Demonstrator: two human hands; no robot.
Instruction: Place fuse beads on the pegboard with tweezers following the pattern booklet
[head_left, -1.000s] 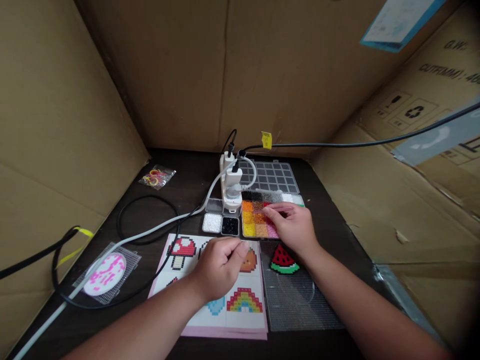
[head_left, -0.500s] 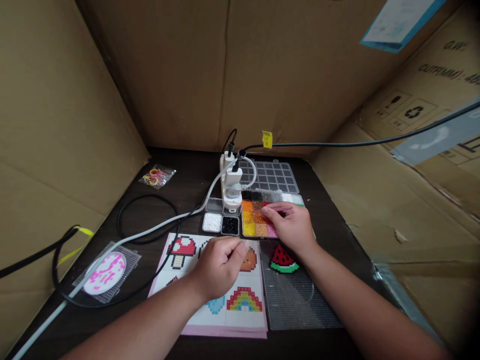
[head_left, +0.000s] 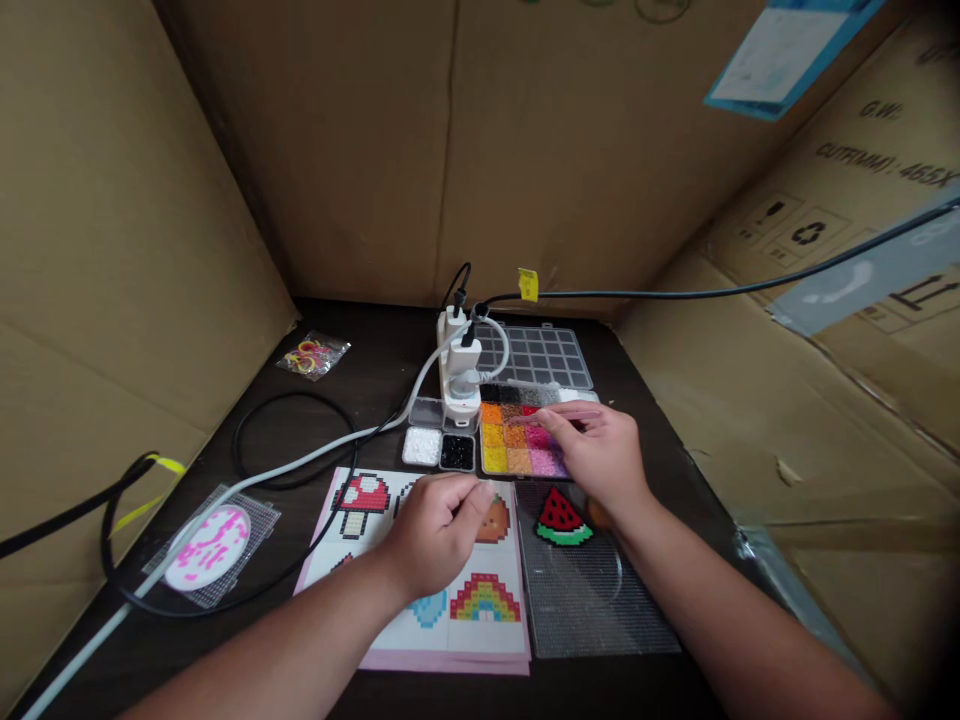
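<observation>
Two hands work over one sectioned bead box [head_left: 517,474], two small boxes of beads, one white [head_left: 422,447] and one black [head_left: 457,453], one sheet of patterns [head_left: 420,645] and one clear pegboard [head_left: 577,620]. The right hand [head_left: 600,460] has thumb and fingers clamped on one slim pink tool [head_left: 570,414], probably tweezers, though its tip is too small to read clearly. It is pale, narrow and held nearly level, pointing left above the box's orange and brown compartments. The left hand [head_left: 436,530] is curled, thumb against forefinger, above the sheet. One watermelon slice [head_left: 564,518] lies on the pegboard, red with black dots, white and green below. One power strip [head_left: 460,400] stands behind the small boxes.
</observation>
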